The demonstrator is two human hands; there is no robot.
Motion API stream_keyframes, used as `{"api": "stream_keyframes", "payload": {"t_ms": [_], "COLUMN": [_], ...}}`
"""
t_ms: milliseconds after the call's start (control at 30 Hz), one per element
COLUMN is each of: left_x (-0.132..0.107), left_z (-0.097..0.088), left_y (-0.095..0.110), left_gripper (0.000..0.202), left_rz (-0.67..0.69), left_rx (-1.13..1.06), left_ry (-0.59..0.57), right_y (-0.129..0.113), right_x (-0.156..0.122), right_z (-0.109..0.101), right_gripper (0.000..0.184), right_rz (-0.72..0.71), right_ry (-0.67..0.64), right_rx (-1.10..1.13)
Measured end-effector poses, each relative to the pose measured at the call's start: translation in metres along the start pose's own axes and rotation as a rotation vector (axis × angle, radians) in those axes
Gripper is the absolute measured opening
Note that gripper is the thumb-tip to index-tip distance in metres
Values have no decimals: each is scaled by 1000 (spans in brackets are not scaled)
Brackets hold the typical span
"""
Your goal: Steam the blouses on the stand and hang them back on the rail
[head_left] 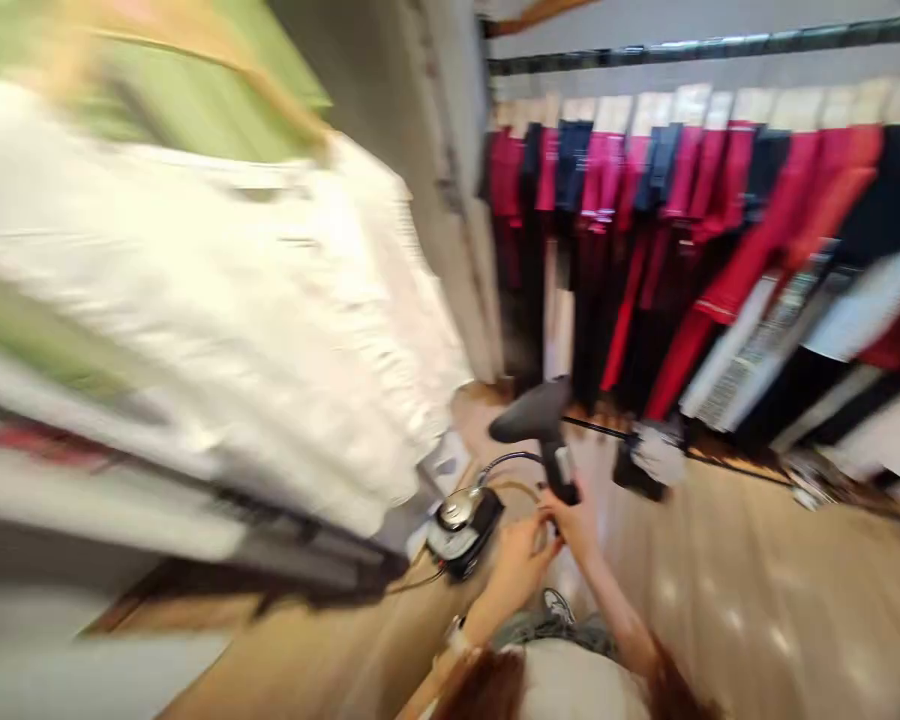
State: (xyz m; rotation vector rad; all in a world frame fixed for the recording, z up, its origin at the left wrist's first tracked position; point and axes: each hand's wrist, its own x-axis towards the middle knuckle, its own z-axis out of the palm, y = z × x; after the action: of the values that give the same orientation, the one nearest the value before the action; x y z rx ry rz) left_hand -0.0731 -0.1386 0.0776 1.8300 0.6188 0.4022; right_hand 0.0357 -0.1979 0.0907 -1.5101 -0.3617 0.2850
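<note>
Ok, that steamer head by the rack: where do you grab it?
Take the narrow black handle below the garment steamer head, coming from underneath, where the right hand sits. The head flares wide and flat above it, and the hose leaves low, so the handle likely gives the cleanest grip.

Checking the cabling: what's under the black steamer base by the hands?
The steamer base sits on wooden floor, a thin cord beside it; the floor directly beneath is covered by the base.

floor: pale wood floor | on it: garment steamer base, power cord
</note>
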Motion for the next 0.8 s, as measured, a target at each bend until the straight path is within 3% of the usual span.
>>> {"api": "stream_keyframes", "payload": {"t_ms": [33,100,167,267,333,400,467,500,633,800], "left_x": [1,3,-2,-14,-15,-11,-4,-1,6,-5], "left_z": [-8,-32,-67,-127,-163,-190,-210,-219,-244,-254], "left_y": [-10,-29,-40,-34,-22,-12,-13,-17,-45,-66], "left_gripper": [32,36,31,29,41,63,83,83,30,37], "left_rz": [6,-18,-15,111,222,271,224,176,1,24], "left_rx": [-74,-170,-186,-79,40,168,255,276,244,85], "left_ry": [2,162,508,1106,1358,1433,1433,1419,1387,1351], "right_y": [3,11,20,32,34,33,29,27,27,30], "right_x": [6,16,19,12,8,5,4,4,3,6], "right_z": [1,4,7,12,15,18,20,21,20,18], "right_gripper": [44,47,48,50,52,54,55,55,51,48], "right_rz": [51,110,133,180,226,266,297,304,266,237], "right_ry": [9,-27,-66,-101,-108,-128,-155,-165,-199,-226], "right_rx": [11,46,84,120,138,152,163,163,141,81]}}
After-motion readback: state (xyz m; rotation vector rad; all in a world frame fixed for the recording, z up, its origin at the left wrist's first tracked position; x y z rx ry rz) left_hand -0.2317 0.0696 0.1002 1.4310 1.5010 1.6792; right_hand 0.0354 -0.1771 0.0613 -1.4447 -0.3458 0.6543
